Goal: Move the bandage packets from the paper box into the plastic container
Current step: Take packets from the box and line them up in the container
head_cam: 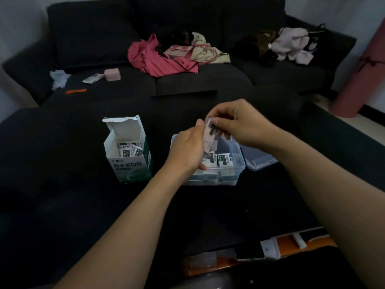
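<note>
Dim room. Dark sofa [93, 38] behind, strewn with clothes [162, 57]; black cloth surface [62, 195] under both hands. One open paper box [128, 149], packets inside, left of the left hand [187, 151]. One clear plastic container [233, 161] below the hands, lid [258, 159] lying to its right. Both hands pinch one bunch of bandage packets [210, 134] above the container; right hand [239, 119] grips its top. Packet count unclear.

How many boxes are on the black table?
2: the paper box stands open at left; the plastic container sits to its right, under both hands, its lid lying open beside it.
</note>
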Motion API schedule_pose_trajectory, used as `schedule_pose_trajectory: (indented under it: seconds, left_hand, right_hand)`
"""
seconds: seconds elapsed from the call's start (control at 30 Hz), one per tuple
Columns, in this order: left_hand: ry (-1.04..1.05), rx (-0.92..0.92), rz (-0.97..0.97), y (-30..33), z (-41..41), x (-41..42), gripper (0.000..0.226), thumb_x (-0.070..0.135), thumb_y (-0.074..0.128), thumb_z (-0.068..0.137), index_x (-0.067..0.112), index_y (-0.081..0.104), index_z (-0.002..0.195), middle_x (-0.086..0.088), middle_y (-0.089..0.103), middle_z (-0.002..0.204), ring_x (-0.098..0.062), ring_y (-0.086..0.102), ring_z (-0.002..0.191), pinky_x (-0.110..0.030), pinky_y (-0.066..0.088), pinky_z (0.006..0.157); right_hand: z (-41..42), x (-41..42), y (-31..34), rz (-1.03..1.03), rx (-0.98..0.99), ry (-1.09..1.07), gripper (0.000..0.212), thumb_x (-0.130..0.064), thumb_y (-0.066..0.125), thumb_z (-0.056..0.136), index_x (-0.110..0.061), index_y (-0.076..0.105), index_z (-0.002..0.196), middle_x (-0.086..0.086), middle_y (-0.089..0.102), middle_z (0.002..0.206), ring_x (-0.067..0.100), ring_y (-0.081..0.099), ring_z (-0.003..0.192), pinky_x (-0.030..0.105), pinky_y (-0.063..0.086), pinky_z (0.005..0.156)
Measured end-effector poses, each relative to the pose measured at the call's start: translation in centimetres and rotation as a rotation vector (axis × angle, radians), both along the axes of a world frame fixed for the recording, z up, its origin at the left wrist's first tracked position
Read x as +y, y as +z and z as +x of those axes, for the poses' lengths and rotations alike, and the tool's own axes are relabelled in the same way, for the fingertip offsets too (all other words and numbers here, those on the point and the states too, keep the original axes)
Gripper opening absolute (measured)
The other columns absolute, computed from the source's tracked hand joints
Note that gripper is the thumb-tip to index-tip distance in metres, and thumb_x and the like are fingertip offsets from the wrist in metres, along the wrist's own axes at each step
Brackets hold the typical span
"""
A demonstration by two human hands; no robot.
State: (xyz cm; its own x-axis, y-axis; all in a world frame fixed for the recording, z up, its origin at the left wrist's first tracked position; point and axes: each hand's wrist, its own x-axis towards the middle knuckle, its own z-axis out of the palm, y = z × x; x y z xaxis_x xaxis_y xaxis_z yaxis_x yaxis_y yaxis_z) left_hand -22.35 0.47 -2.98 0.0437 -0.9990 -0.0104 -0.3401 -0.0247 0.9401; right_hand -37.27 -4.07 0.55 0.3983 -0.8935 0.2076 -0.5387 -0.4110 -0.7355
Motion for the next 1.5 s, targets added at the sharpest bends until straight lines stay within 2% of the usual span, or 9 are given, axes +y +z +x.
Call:
schedule_pose_trajectory:
  seconds: [0.13, 0.23, 0.37, 0.5, 0.73, 1.07, 1.27, 1.4, 1.5]
  left_hand:
    - [0.041, -0.614, -0.492, -1.4, 1.3, -0.5, 0.050, 0.053, 0.033, 0.104, 0.023, 0.069, 0.090, 0.007, 0.064, 0.082, -0.012, 0.059, 0.076, -0.038, 0.048, 0.070]
    - [-0.114, -0.836, -0.437, -2.4, 1.6, -0.7, 0.064, 0.068, 0.030, 0.095, 0.020, 0.073, 0.087, 0.005, 0.066, 0.086, -0.015, 0.058, 0.080, -0.042, 0.052, 0.079]
    - [-0.262, -1.050, -0.212, -3.6, 1.4, -0.6, 0.062, 0.089, 0.030, 0.077, 0.030, 0.041, 0.063, 0.008, 0.050, 0.075, -0.017, 0.048, 0.081, -0.044, 0.039, 0.103]
    - [-0.312, -1.023, -0.131, -3.5, 1.4, -0.2, 0.052, 0.089, 0.047, 0.075, 0.037, 0.043, 0.068, 0.010, 0.056, 0.089, -0.017, 0.055, 0.103, -0.045, 0.027, 0.117]
    - [-0.287, -0.977, -0.129, -2.8, 1.3, 0.8, 0.042, 0.079, 0.054, 0.082, 0.038, 0.045, 0.077, 0.007, 0.065, 0.105, -0.017, 0.051, 0.118, -0.043, 0.022, 0.121]
    - [-0.310, -0.975, -0.115, -2.3, 1.3, 1.0, 0.048, 0.079, 0.053, 0.083, 0.039, 0.034, 0.064, 0.011, 0.051, 0.086, -0.017, 0.053, 0.109, -0.041, 0.023, 0.120]
    - [-0.223, -0.856, -0.219, -2.3, 1.8, 0.6, 0.054, 0.070, 0.052, 0.089, 0.020, 0.071, 0.094, 0.005, 0.067, 0.098, -0.010, 0.056, 0.092, -0.037, 0.040, 0.105]
    - [-0.015, -0.562, -0.449, -1.2, 3.4, 0.5, 0.026, 0.039, 0.057, 0.099, 0.020, 0.074, 0.104, 0.005, 0.072, 0.100, -0.010, 0.065, 0.090, -0.034, 0.053, 0.082]
    - [0.224, -0.390, -0.654, 0.2, 6.4, 1.3, 0.013, 0.015, 0.063, 0.091, 0.019, 0.074, 0.097, 0.009, 0.069, 0.087, -0.001, 0.063, 0.080, -0.021, 0.052, 0.075]
  right_hand:
    - [-2.5, -1.4, 0.3, 0.000, 0.164, -0.085, 0.017, -0.007, 0.056, 0.100, -0.012, 0.071, 0.092, -0.003, 0.065, 0.079, -0.006, 0.059, 0.059, 0.009, 0.041, 0.055]
    - [-2.5, -2.1, -0.8, 0.052, 0.424, -0.097, 0.017, -0.014, 0.055, 0.100, -0.015, 0.071, 0.094, -0.001, 0.067, 0.090, 0.008, 0.063, 0.084, 0.023, 0.047, 0.070]
    - [-1.2, -2.3, -2.0, 0.133, 0.580, -0.066, 0.016, -0.017, 0.054, 0.100, -0.019, 0.066, 0.090, 0.000, 0.065, 0.092, 0.013, 0.063, 0.087, 0.026, 0.047, 0.071]
    - [-0.7, -2.6, -2.6, 0.162, 0.707, -0.039, 0.016, -0.017, 0.053, 0.100, -0.015, 0.067, 0.092, 0.003, 0.066, 0.094, 0.015, 0.062, 0.086, 0.027, 0.046, 0.070]
    - [0.2, -2.4, -3.4, 0.224, 0.913, 0.026, 0.023, -0.019, 0.060, 0.097, -0.021, 0.062, 0.120, 0.001, 0.062, 0.121, 0.019, 0.059, 0.109, 0.034, 0.047, 0.093]
    - [0.4, -2.8, -4.0, 0.250, 0.911, 0.012, 0.052, -0.015, 0.072, 0.088, -0.020, 0.054, 0.137, 0.002, 0.061, 0.133, 0.021, 0.059, 0.120, 0.038, 0.049, 0.102]
    - [0.1, -2.5, -2.4, 0.174, 0.913, -0.039, 0.042, -0.025, 0.074, 0.087, -0.025, 0.060, 0.127, 0.000, 0.061, 0.125, 0.020, 0.059, 0.114, 0.043, 0.050, 0.101]
    - [0.9, -1.3, -0.4, -0.149, 0.666, -0.136, 0.020, -0.029, 0.069, 0.090, -0.029, 0.068, 0.110, -0.004, 0.066, 0.109, 0.015, 0.064, 0.099, 0.042, 0.055, 0.091]
    - [4.0, 0.4, 0.2, -0.326, 0.317, -0.014, 0.010, -0.026, 0.072, 0.090, -0.027, 0.074, 0.099, -0.012, 0.071, 0.092, 0.002, 0.065, 0.085, 0.023, 0.054, 0.084]
